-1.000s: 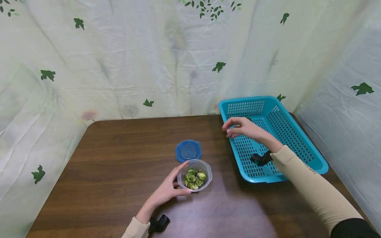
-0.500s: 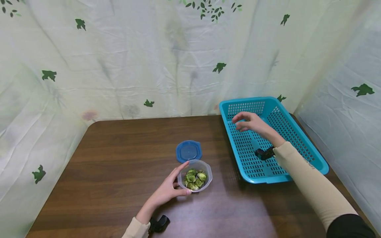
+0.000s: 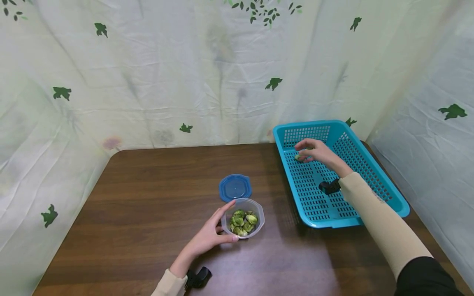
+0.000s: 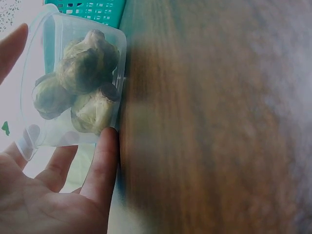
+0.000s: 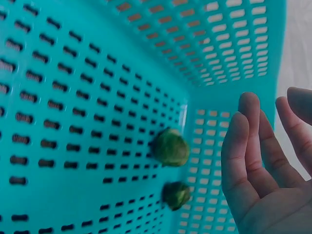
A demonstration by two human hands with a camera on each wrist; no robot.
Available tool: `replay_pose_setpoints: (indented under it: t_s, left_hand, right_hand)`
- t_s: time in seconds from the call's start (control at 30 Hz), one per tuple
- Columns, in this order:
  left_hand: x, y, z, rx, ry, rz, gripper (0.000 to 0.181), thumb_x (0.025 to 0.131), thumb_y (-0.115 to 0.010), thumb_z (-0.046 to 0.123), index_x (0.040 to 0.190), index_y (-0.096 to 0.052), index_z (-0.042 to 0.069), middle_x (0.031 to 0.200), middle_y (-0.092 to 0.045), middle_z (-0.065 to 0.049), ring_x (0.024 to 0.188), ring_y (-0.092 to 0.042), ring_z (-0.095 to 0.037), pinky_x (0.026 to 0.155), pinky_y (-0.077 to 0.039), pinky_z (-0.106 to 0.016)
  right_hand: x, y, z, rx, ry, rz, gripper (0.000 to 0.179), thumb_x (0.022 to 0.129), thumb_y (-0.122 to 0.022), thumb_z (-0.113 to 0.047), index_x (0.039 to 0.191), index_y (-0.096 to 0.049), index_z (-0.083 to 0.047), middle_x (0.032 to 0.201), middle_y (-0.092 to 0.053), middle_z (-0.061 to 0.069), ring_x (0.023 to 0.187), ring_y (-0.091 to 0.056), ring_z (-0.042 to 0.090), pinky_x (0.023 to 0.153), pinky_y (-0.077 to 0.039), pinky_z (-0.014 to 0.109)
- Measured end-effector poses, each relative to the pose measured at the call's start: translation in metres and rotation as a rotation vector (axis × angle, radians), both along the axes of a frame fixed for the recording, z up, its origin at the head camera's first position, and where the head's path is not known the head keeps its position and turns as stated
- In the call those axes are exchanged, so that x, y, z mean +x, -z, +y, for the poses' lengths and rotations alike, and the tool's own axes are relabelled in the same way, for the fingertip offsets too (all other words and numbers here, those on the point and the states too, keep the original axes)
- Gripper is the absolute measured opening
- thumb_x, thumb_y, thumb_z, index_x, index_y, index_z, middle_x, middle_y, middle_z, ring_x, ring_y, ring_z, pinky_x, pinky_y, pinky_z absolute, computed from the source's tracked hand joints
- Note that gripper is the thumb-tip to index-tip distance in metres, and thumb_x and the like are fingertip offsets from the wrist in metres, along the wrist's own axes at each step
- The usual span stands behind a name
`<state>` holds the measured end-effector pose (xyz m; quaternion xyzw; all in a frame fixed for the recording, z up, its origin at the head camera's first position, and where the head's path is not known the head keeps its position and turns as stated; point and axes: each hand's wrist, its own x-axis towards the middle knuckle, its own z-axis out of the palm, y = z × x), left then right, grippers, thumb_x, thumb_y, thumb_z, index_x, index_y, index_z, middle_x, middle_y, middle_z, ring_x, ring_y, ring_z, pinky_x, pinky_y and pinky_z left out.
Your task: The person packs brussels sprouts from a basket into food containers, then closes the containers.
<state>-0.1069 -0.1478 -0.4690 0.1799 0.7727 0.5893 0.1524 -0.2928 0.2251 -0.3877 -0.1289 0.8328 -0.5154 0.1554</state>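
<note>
My left hand point(image 3: 209, 237) grips the side of a clear plastic container point(image 3: 261, 220), thumb and fingers spread around its wall. Several Brussels sprouts point(image 4: 84, 70) are piled inside it. My right hand point(image 3: 314, 152) is over the far left part of a blue plastic basket point(image 3: 322, 222). In the right wrist view its fingers point(image 5: 236, 146) are loosely bent with nothing between them. Two Brussels sprouts lie in the basket: a larger sprout point(image 5: 170, 147) and a smaller sprout point(image 5: 176, 195) near the end wall.
A blue lid point(image 3: 235, 187) lies on the brown wooden table point(image 3: 155, 197), just behind the container. The basket stands at the table's right side. A patterned white curtain point(image 3: 155, 82) hangs behind the table and along its sides.
My right hand has moved right, from the basket's left rim to farther over its inside. A sprout now shows by its fingertips. The left hand and the container have stayed put.
</note>
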Motion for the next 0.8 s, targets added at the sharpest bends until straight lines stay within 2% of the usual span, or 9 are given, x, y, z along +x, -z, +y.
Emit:
replay_pose_setpoints:
  t_s: [0.27, 0.8]
  left_hand:
    - [0.001, -0.001, -0.001, -0.004, -0.004, -0.005, 0.089, 0.08, -0.079, 0.02, 0.151, -0.028, 0.032, 0.154, -0.02, -0.008, 0.136, -0.025, -0.03, 0.098, -0.039, -0.05]
    - [0.001, -0.001, -0.001, 0.001, 0.003, 0.004, 0.089, 0.08, -0.079, 0.02, 0.151, -0.027, 0.031, 0.154, -0.02, -0.009, 0.135, -0.026, -0.03, 0.098, -0.039, -0.048]
  right_hand:
    - [-0.006, 0.008, 0.004, 0.061, 0.032, -0.043, 0.038, 0.1, -0.048, -0.01, 0.133, -0.043, 0.008, 0.132, -0.045, 0.03, 0.106, -0.054, 0.041, 0.093, -0.043, 0.054]
    - [-0.018, 0.018, 0.011, 0.139, 0.027, -0.093, 0.04, 0.101, -0.043, -0.008, 0.137, -0.039, 0.008, 0.133, -0.043, 0.03, 0.109, -0.053, 0.043, 0.093, -0.043, 0.053]
